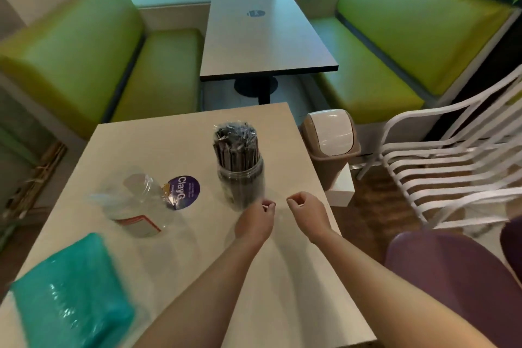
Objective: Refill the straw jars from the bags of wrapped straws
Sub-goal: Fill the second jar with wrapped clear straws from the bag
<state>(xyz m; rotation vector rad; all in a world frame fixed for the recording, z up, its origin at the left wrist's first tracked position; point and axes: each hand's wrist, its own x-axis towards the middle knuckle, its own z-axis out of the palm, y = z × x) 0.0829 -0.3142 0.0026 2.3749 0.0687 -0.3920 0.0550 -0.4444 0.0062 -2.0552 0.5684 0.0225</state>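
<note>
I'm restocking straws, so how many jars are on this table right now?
2. One jar packed with straws stands upright near the table's middle, just beyond the hands. One clear empty jar lies tipped to its left. None looks hidden.

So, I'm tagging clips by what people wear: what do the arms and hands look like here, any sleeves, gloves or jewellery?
Both arms are bare from the bottom edge of the picture to the wrists; no sleeve shows. The left hand and right hand wear no gloves, and no watch, bracelet or ring can be seen. The picture is a little blurred, so a thin ring could be missed.
</note>
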